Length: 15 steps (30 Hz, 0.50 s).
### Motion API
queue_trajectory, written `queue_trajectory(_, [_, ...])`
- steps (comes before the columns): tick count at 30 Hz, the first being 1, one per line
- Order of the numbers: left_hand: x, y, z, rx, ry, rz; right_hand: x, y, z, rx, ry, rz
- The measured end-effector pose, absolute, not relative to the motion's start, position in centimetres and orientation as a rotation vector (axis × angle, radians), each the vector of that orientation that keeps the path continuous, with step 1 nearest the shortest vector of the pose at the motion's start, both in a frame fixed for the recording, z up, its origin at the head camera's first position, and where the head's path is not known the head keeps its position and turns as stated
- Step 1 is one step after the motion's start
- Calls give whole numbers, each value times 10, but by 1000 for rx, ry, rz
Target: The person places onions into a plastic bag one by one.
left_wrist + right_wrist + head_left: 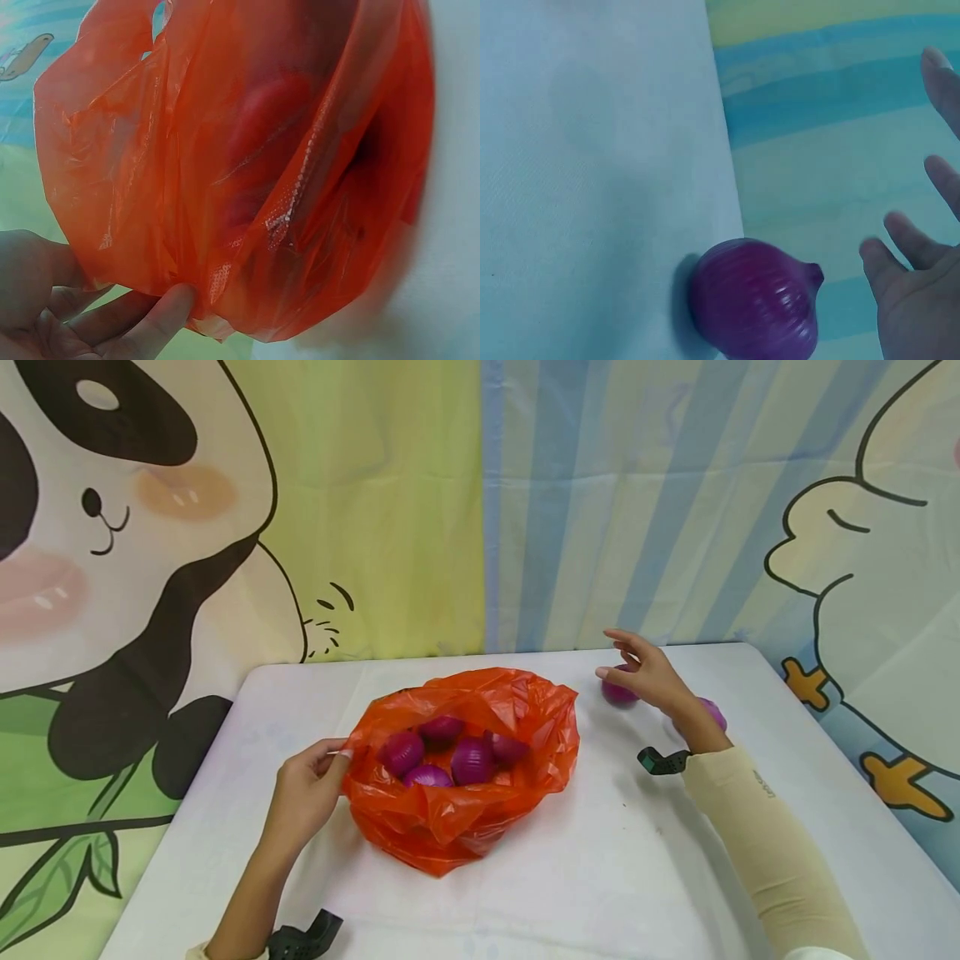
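My left hand pinches the left edge of a red plastic bag. Thumb and fingers meet at the film in the left wrist view, where the bag hides most of what it contains. Several purple onions lie inside the bag's open mouth. At the back right, my right hand hovers over a purple onion, its fingers spread and holding nothing. The right wrist view has an onion on the table, apart from the fingers. Partly behind my right wrist sits another onion.
A white-covered table carries everything, its back edge close to a cartoon-printed curtain. Black wrist devices are strapped to both arms. A few tiny specks dot the tabletop right of the bag.
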<state>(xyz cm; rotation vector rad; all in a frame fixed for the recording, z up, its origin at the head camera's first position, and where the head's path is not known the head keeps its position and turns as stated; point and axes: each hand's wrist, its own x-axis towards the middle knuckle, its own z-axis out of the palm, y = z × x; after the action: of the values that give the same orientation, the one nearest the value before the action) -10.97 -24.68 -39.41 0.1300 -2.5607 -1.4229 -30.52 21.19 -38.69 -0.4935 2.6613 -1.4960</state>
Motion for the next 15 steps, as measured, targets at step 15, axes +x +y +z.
queue_trajectory(15, [-110,-247,-395,136,-2569,-1404,-319,219,-425,-89,2797,-1490])
